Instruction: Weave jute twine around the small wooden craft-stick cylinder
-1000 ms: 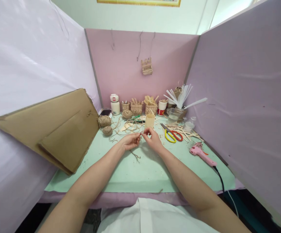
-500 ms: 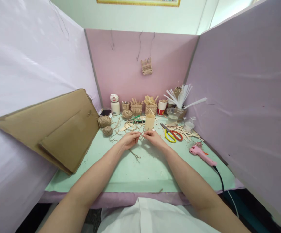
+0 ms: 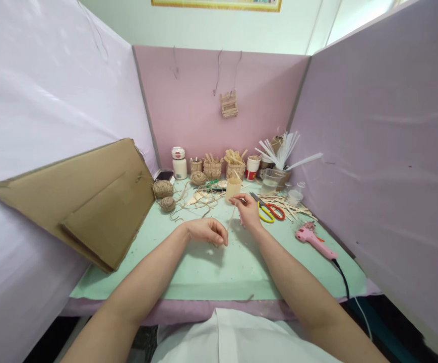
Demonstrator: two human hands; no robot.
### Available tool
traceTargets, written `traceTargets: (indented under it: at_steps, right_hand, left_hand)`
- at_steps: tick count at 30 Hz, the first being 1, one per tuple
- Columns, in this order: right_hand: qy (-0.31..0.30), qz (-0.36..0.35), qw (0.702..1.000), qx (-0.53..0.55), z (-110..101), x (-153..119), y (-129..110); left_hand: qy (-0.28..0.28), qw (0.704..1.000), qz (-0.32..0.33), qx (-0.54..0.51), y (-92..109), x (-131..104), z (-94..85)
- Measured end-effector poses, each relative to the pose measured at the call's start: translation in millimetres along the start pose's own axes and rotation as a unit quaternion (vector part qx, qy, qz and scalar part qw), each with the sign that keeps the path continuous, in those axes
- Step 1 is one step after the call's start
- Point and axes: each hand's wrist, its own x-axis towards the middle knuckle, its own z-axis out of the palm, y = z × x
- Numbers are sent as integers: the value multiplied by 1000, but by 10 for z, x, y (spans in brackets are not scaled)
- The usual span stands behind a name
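Pinching twine (image 3: 232, 216), the right hand (image 3: 248, 210) has a closed grip; left of it, the left hand (image 3: 206, 230) curls, hold indeterminate; nearer, the counter (image 3: 219, 277) reaches its front edge.

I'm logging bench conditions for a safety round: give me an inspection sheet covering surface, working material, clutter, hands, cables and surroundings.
Surface: pale green cover, small scrap near its front edge.
Working material: thin strand between the hands.
Clutter: scissors, wooden strips, twine ball.
Hands: right hand pinches the strand's upper end; left hand curled at its lower end, grip unclear.
Cables: black cord from pink glue gun; white cord below.
Surroundings: pink back panel; cardboard at left.
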Motion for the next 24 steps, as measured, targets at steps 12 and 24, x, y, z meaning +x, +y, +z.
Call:
traceTargets:
  at_steps: [12, 24]
  right_hand:
    - [-9, -71, 988, -139, -12, -16, 113]
    - [-102, -71, 951, -285, -12, -41, 261]
  left_hand:
    - [48, 996, 38, -67, -5, 1, 8]
    - [327, 854, 188, -358, -51, 162, -232]
